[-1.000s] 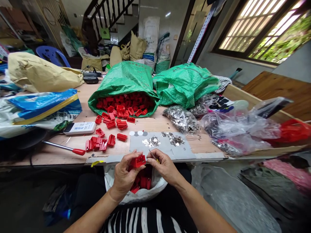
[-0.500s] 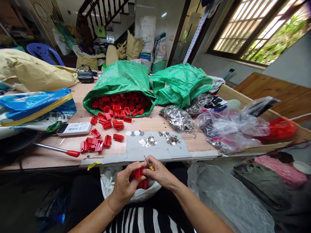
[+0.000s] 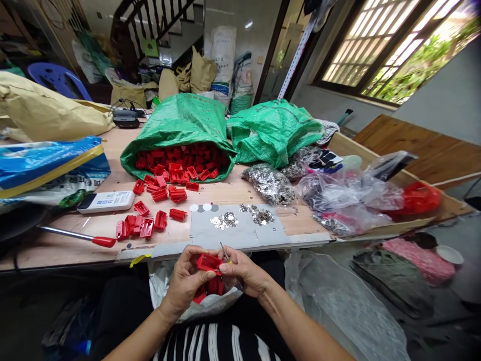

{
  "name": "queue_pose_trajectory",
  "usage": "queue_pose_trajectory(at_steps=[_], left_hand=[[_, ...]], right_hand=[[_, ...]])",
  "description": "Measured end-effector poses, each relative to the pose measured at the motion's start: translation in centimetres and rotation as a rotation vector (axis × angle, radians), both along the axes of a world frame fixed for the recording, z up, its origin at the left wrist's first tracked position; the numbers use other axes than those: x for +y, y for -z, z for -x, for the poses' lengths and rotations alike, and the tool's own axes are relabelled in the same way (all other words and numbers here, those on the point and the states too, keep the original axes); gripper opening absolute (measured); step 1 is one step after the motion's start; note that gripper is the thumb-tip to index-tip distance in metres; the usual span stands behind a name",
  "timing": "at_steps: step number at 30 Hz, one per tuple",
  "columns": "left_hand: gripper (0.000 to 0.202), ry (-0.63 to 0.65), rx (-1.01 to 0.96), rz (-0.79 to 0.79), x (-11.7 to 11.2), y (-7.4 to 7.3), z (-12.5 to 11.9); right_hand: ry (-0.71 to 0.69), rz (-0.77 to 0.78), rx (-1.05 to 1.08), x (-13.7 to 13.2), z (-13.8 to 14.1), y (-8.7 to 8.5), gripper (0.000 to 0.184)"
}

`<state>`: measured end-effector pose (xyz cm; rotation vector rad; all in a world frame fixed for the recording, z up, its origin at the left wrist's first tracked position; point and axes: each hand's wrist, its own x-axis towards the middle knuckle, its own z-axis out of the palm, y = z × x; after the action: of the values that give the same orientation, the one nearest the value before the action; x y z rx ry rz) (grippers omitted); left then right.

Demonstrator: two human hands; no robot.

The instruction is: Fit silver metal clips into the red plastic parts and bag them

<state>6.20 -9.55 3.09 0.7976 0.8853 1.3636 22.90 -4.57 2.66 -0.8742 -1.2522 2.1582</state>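
My left hand [image 3: 183, 280] is closed around one end of a red plastic housing [image 3: 209, 262], whose hollow side faces up. At its other end, the fingers of my right hand [image 3: 246, 273] press on the housing. That same hand also holds a thin pointed tool with a yellow handle [image 3: 225, 252], its metal tip pointing up. Below both hands, a white bag [image 3: 165, 283] with more red housings inside lies open at my lap. Small silver metal pieces [image 3: 224, 219] lie in piles on a grey sheet [image 3: 203, 235] at the table edge.
Loose red housings [image 3: 147, 228] lie on the table, spilling from a green sack [image 3: 176, 118]. A red-handled tool [image 3: 104, 241] and a white box-shaped device [image 3: 107, 201] are at left. Bagged silver pieces [image 3: 268, 184] and a cardboard tray [image 3: 424, 213] of plastic bags stand right.
The red housing has been raised slightly and turned, so its hollow side now shows. The pointed tool has tilted in my right hand. The whole view has shifted a little.
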Motion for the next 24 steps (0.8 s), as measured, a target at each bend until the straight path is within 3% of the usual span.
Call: queue_pose_trajectory(at_steps=[2, 4, 8, 11, 18, 24], left_hand=[[0.037, -0.02, -0.067, 0.047, 0.4, 0.2, 0.1], [0.039, -0.074, -0.062, 0.07, 0.8, 0.3, 0.2], [0.039, -0.218, 0.013, 0.06, 1.5, 0.6, 0.9], [0.04, -0.257, 0.043, 0.068, 1.7, 0.6, 1.2], [0.04, -0.266, 0.048, 0.093, 1.6, 0.9, 1.6], [0.04, -0.273, 0.056, 0.09, 1.7, 1.0, 1.7]], right_hand=[[-0.019, -0.005, -0.013, 0.6, 0.1, -0.2, 0.047], [-0.012, -0.13, -0.129, 1.7, 0.1, -0.8, 0.039], [0.178, -0.779, -0.641, 4.8, 0.0, -2.0, 0.01], [0.142, -1.065, -0.953, 6.6, 0.5, -2.1, 0.012], [-0.083, -1.16, -1.246, 8.3, 2.2, -2.1, 0.013], [-0.097, -1.159, -1.274, 8.7, 2.1, -2.6, 0.01]])
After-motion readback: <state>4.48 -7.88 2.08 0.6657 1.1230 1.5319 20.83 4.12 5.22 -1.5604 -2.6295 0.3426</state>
